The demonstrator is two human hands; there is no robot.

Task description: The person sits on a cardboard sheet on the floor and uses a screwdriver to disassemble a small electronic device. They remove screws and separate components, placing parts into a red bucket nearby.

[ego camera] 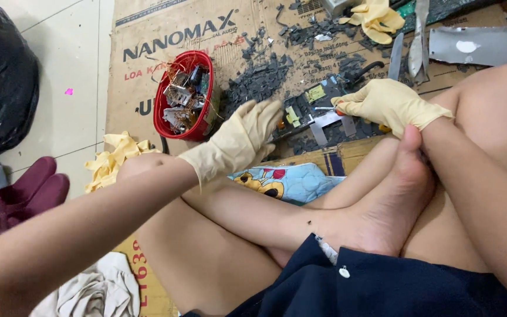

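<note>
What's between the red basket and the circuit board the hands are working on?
In the head view, the gloved left hand and a heap of dark plastic shards on the cardboard lie between the red basket and the circuit board.

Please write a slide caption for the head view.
Gloved left hand steadies a circuit board; right hand works it with a tool.

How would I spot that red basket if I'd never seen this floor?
Find the big brown cardboard sheet spread on the tiled floor. Near its left edge, just beyond the gloved left hand, sits the red basket: oval, full of metal scraps and wire, the only bright red thing there.
</note>
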